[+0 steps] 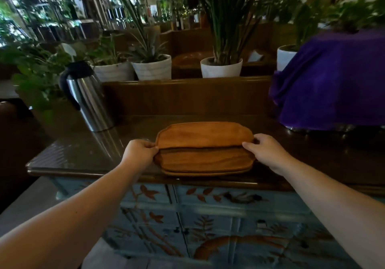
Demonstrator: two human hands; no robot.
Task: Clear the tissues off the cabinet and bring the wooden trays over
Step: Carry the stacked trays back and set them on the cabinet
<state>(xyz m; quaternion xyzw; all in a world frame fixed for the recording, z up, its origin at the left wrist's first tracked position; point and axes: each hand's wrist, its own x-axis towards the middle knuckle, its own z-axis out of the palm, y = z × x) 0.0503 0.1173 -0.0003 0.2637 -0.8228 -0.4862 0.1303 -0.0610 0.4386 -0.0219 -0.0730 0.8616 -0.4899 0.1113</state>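
**Inspector:** Trays first. Where did they stand, and how were they held?

**Assessor:** Wooden trays (205, 148) sat stacked on the dark glossy top of the cabinet (83, 154), close to its front edge, dead ahead at twelve o'clock from the wearer. Left hand (139, 151) was closed on the stack's nine o'clock end, right hand (263, 147) on its three o'clock end, thumbs over the upper rim. How far the fingers (249, 145) reached beneath, I could not tell.

**Inspector:** Handling properties?

**Assessor:** In my judgement: rigid, not fragile, moderate in weight. Smooth wood on a polished top may slide readily, and loose trays may shift against one another, the upper one appearing offset toward twelve o'clock. Gripping both short ends, with fingers under the lowest tray, would keep the stack together and level.

**Inspector:** Surroundings?

**Assessor:** Steel flask (87, 100) at ten o'clock, purple cloth (333, 81) draped over something at two o'clock; both well apart from the stack. No tissues were visible on the top.
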